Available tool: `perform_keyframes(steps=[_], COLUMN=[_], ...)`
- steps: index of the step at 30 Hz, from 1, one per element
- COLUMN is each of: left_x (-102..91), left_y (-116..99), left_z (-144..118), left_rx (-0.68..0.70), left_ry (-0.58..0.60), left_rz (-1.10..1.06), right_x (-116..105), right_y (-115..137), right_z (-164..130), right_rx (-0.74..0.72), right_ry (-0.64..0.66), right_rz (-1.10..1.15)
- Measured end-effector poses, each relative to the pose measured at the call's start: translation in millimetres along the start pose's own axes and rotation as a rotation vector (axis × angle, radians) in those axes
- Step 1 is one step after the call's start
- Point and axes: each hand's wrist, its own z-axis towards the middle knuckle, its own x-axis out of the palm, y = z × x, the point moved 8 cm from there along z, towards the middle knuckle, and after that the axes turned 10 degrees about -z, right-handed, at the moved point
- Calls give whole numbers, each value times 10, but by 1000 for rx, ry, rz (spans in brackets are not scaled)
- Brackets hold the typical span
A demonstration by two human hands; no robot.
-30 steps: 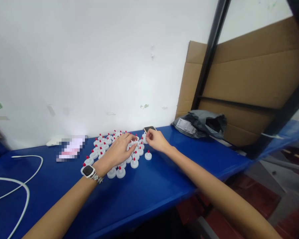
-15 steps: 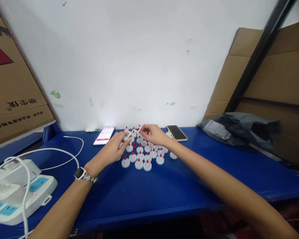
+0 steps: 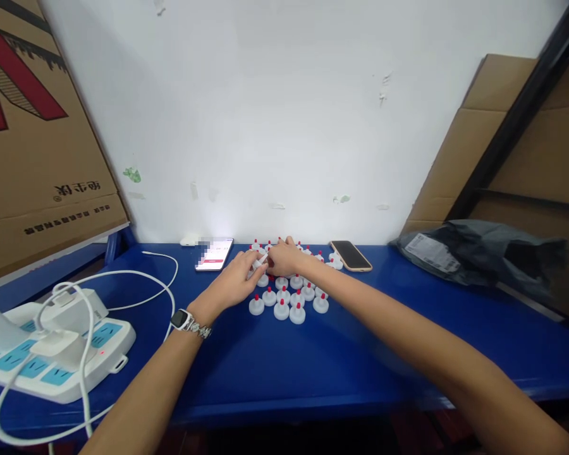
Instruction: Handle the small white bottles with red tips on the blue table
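My left hand (image 3: 237,278) is closed around a white nozzle cap (image 3: 262,260), whose pointed tip slants up to the right and shows no red on it. Beside it, my right hand (image 3: 285,259) is bent downward with curled fingers, close to the nozzle. Its fingertips are mostly hidden, and I cannot make out what they hold. A bit of small red pieces (image 3: 271,278) shows just under the right hand. Around both hands stand several white round nozzle caps with red tips, such as this front cap (image 3: 297,314), upright on the blue table (image 3: 246,366).
A lit phone (image 3: 214,254) lies at the back left, a dark-screened phone (image 3: 351,255) at the back right. A white power strip (image 3: 118,341) with cables occupies the left. A grey plastic bag (image 3: 483,253) lies right. Cardboard (image 3: 38,158) and a white wall (image 3: 284,126) border the table.
My right hand has lowered and moved in closer to the left hand, over the small red pieces. The left hand keeps the white nozzle cap. The view has turned slightly left.
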Motion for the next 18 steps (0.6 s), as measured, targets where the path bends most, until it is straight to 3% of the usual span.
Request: perform_keyframes(steps=[5,8,12,18], left_x=[10,27,110,274], left_y=[-51,-125,-267,-482], left_z=[-11,-15,-9,0], left_rx=[-12,7,46,105], left_ry=[20,21,37,70], left_rz=[12,16,-7,-10], right_x=[-86,-169,-121,-38], right_y=[-151,-338,-446,-387], right_z=[-68,-301,-695,-975], right_rx=[70,140,161,209], right_ry=[-92,-233,-354,-484], right_rz=[206,649,1203,1394])
